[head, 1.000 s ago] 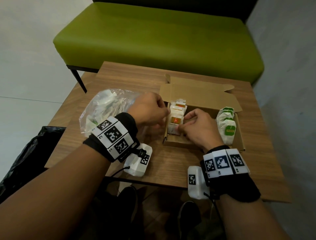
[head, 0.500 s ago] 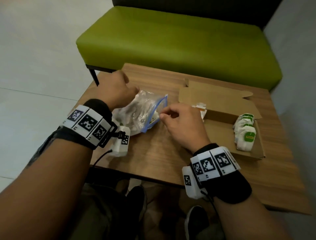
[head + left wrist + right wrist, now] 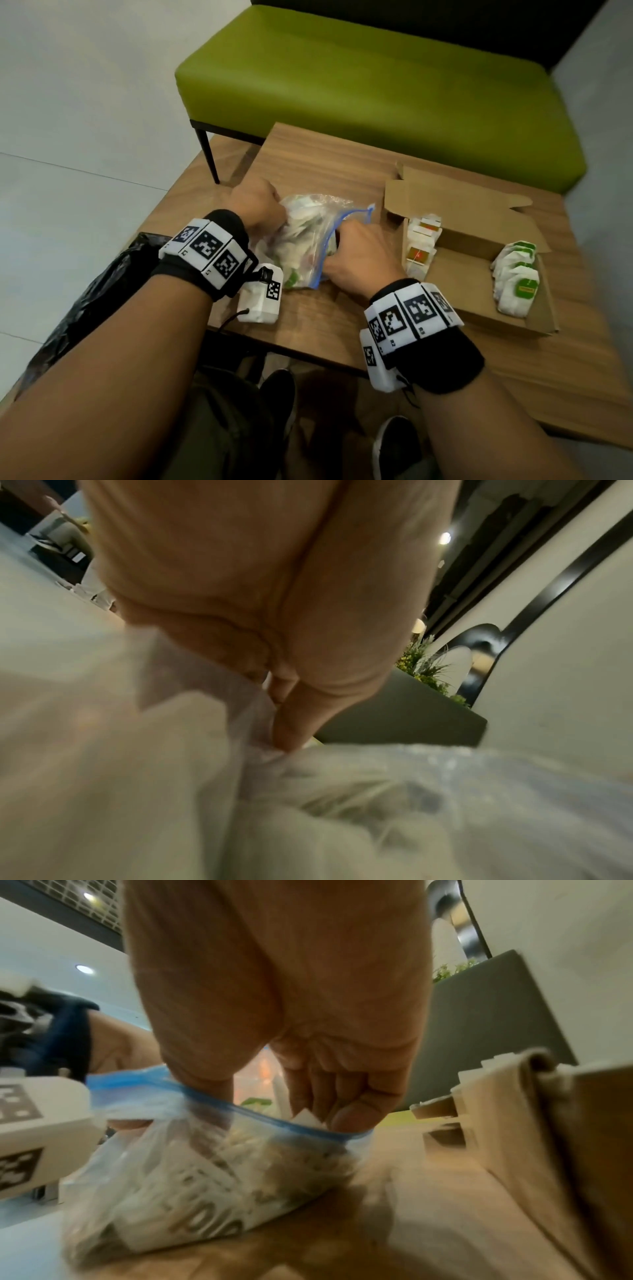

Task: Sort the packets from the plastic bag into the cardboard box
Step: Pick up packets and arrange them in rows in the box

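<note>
A clear plastic bag with a blue zip rim lies on the wooden table, full of white packets. My left hand grips the bag's far left side; in the left wrist view its fingers pinch the plastic. My right hand reaches into the bag's mouth. The right wrist view shows that hand curled round a white packet just inside the rim. To the right, the open cardboard box holds orange-labelled packets at its left end and green-labelled packets at its right end.
A green bench stands just behind the table. A black bag hangs off the table's left front corner. The box's raised flap stands at the back. My shoes show below the table's near edge.
Both hands left the orange packets in the box and moved left to the bag. The left hand took hold of the bag and the right hand went into its mouth.
</note>
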Demonstrator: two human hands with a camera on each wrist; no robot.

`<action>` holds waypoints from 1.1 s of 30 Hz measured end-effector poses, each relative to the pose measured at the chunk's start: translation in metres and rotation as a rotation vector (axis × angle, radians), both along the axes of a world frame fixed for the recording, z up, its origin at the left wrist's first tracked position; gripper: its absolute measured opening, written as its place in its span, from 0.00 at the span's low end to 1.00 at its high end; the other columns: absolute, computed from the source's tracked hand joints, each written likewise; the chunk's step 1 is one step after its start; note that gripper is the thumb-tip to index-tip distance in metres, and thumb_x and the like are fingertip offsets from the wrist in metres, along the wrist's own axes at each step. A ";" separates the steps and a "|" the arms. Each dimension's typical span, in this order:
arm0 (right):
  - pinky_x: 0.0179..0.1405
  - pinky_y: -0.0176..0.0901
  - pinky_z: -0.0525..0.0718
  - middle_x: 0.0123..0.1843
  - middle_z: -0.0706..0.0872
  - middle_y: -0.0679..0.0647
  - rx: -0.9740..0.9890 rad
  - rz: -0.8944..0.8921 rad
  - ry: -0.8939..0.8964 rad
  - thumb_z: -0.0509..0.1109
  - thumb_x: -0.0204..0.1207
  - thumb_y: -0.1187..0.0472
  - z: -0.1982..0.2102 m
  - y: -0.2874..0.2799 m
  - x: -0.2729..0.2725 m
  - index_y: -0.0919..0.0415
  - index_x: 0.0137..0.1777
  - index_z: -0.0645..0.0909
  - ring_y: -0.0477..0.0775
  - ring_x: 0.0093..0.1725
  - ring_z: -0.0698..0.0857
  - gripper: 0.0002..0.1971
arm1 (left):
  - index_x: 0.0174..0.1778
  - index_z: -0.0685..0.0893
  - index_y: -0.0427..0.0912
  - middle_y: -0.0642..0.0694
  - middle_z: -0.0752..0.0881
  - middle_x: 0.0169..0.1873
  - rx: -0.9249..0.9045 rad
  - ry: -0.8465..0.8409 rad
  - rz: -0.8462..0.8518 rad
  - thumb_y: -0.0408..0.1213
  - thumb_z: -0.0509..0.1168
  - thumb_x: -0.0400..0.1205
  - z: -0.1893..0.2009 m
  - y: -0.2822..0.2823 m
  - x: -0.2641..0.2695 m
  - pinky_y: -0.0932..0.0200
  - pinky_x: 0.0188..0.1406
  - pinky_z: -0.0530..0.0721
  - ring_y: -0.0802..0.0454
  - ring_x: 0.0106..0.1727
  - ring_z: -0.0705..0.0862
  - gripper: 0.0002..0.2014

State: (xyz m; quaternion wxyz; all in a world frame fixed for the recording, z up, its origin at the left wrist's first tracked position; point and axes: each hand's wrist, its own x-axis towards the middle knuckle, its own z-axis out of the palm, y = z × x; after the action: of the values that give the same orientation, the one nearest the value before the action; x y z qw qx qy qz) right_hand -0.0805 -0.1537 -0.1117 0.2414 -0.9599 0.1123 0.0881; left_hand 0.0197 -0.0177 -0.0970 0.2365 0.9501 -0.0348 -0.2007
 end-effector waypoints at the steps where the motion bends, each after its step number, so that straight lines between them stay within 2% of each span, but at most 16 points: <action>1: 0.25 0.43 0.72 0.35 0.81 0.52 0.006 -0.010 0.019 0.79 0.73 0.53 0.000 0.002 0.000 0.55 0.35 0.77 0.55 0.37 0.83 0.14 | 0.50 0.87 0.38 0.40 0.88 0.47 -0.025 0.012 0.007 0.35 0.67 0.82 -0.001 0.000 -0.001 0.58 0.30 0.78 0.42 0.47 0.84 0.06; 4: 0.24 0.41 0.72 0.37 0.83 0.55 0.053 -0.029 0.048 0.78 0.74 0.55 0.000 0.006 0.001 0.56 0.33 0.76 0.56 0.36 0.84 0.15 | 0.47 0.87 0.33 0.38 0.87 0.40 -0.169 0.082 0.039 0.28 0.67 0.78 -0.001 -0.001 -0.002 0.56 0.34 0.80 0.41 0.43 0.86 0.06; 6: 0.22 0.41 0.71 0.39 0.84 0.56 0.083 -0.025 0.069 0.75 0.75 0.62 0.003 0.008 0.001 0.59 0.35 0.77 0.56 0.37 0.84 0.11 | 0.46 0.86 0.33 0.36 0.87 0.38 -0.224 0.115 0.050 0.25 0.65 0.76 -0.003 -0.002 -0.002 0.54 0.34 0.81 0.41 0.39 0.86 0.06; 9: 0.25 0.42 0.75 0.43 0.85 0.59 0.144 -0.025 0.078 0.70 0.74 0.70 0.009 0.009 0.000 0.63 0.42 0.80 0.56 0.40 0.84 0.03 | 0.43 0.84 0.37 0.39 0.86 0.37 -0.276 0.091 0.092 0.26 0.63 0.77 -0.008 -0.001 0.001 0.59 0.27 0.79 0.43 0.35 0.83 0.05; 12: 0.34 0.45 0.76 0.41 0.80 0.52 0.208 -0.100 0.045 0.68 0.78 0.65 0.013 0.009 -0.005 0.56 0.41 0.73 0.56 0.43 0.80 0.07 | 0.43 0.83 0.41 0.43 0.84 0.37 -0.302 0.060 0.146 0.32 0.64 0.81 -0.012 0.000 0.004 0.64 0.20 0.71 0.48 0.34 0.80 0.04; 14: 0.39 0.44 0.74 0.38 0.75 0.46 0.221 -0.140 -0.015 0.66 0.80 0.63 0.015 0.007 -0.008 0.52 0.39 0.69 0.54 0.42 0.77 0.11 | 0.44 0.82 0.41 0.42 0.84 0.38 -0.308 0.069 0.151 0.32 0.63 0.82 -0.016 -0.001 0.006 0.64 0.19 0.72 0.49 0.33 0.79 0.04; 16: 0.35 0.44 0.71 0.37 0.76 0.44 0.238 -0.178 -0.098 0.66 0.81 0.61 0.016 0.005 -0.009 0.51 0.41 0.70 0.52 0.40 0.77 0.10 | 0.42 0.81 0.41 0.38 0.86 0.42 -0.338 0.056 0.167 0.32 0.63 0.81 -0.017 -0.001 0.007 0.53 0.26 0.84 0.44 0.37 0.81 0.04; 18: 0.35 0.44 0.72 0.39 0.78 0.43 0.275 -0.169 -0.122 0.67 0.81 0.60 0.017 0.002 -0.009 0.50 0.45 0.72 0.53 0.43 0.80 0.07 | 0.39 0.80 0.42 0.34 0.87 0.48 -0.364 0.033 0.201 0.32 0.63 0.79 -0.019 -0.001 0.008 0.41 0.44 0.88 0.37 0.43 0.85 0.04; 19: 0.38 0.44 0.73 0.40 0.77 0.43 0.255 -0.123 -0.073 0.68 0.81 0.59 0.019 0.001 -0.008 0.51 0.49 0.71 0.53 0.45 0.80 0.07 | 0.39 0.80 0.43 0.34 0.87 0.48 -0.378 0.024 0.218 0.32 0.62 0.79 -0.020 -0.001 0.009 0.43 0.43 0.88 0.36 0.46 0.86 0.04; 20: 0.40 0.44 0.74 0.41 0.76 0.44 0.213 -0.065 0.012 0.70 0.80 0.58 0.021 0.001 -0.007 0.51 0.54 0.70 0.53 0.46 0.78 0.10 | 0.39 0.80 0.42 0.35 0.86 0.47 -0.396 0.022 0.234 0.32 0.62 0.79 -0.021 -0.002 0.009 0.49 0.36 0.86 0.36 0.46 0.86 0.04; 22: 0.44 0.46 0.79 0.45 0.79 0.48 0.141 -0.006 0.127 0.73 0.78 0.58 0.020 0.003 -0.003 0.54 0.59 0.73 0.54 0.48 0.78 0.15 | 0.39 0.80 0.41 0.38 0.85 0.43 -0.423 0.026 0.248 0.30 0.63 0.78 -0.023 -0.003 0.009 0.61 0.25 0.77 0.39 0.42 0.84 0.04; 23: 0.46 0.48 0.83 0.49 0.81 0.50 0.132 -0.018 0.141 0.74 0.76 0.61 0.018 0.004 -0.001 0.57 0.61 0.75 0.55 0.50 0.81 0.15 | 0.39 0.80 0.41 0.39 0.85 0.41 -0.429 0.032 0.248 0.30 0.63 0.78 -0.024 -0.003 0.010 0.62 0.23 0.74 0.41 0.39 0.83 0.04; 26: 0.45 0.50 0.86 0.54 0.85 0.55 0.139 -0.071 0.153 0.73 0.74 0.66 0.011 0.007 0.000 0.59 0.58 0.79 0.59 0.52 0.85 0.13 | 0.39 0.80 0.41 0.40 0.84 0.37 -0.430 0.028 0.236 0.30 0.63 0.78 -0.025 -0.004 0.009 0.62 0.23 0.71 0.44 0.35 0.80 0.04; 28: 0.40 0.46 0.82 0.50 0.85 0.54 0.190 -0.103 0.140 0.72 0.75 0.65 0.010 0.005 -0.001 0.57 0.53 0.80 0.59 0.50 0.85 0.09 | 0.38 0.80 0.41 0.41 0.83 0.36 -0.419 0.018 0.232 0.30 0.63 0.78 -0.026 -0.005 0.009 0.62 0.24 0.71 0.45 0.33 0.79 0.04; 30: 0.37 0.46 0.83 0.43 0.87 0.52 0.308 -0.178 0.036 0.71 0.75 0.61 0.010 0.001 -0.003 0.53 0.45 0.81 0.57 0.45 0.86 0.02 | 0.37 0.80 0.41 0.42 0.83 0.35 -0.399 -0.005 0.238 0.31 0.63 0.78 -0.026 -0.005 0.009 0.60 0.26 0.74 0.45 0.34 0.81 0.05; 33: 0.44 0.63 0.92 0.41 0.91 0.54 0.514 -0.340 -0.108 0.70 0.71 0.58 0.010 -0.002 -0.007 0.54 0.43 0.86 0.61 0.41 0.91 0.04 | 0.37 0.81 0.42 0.43 0.84 0.36 -0.356 -0.040 0.231 0.32 0.64 0.78 -0.026 -0.006 0.009 0.59 0.28 0.76 0.46 0.36 0.82 0.05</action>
State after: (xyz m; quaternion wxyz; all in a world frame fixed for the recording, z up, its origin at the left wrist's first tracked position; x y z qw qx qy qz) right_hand -0.0871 -0.1560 -0.1017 0.4932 -0.8381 0.2322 0.0211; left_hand 0.0291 -0.0236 -0.1228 0.4212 0.8947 0.0346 -0.1443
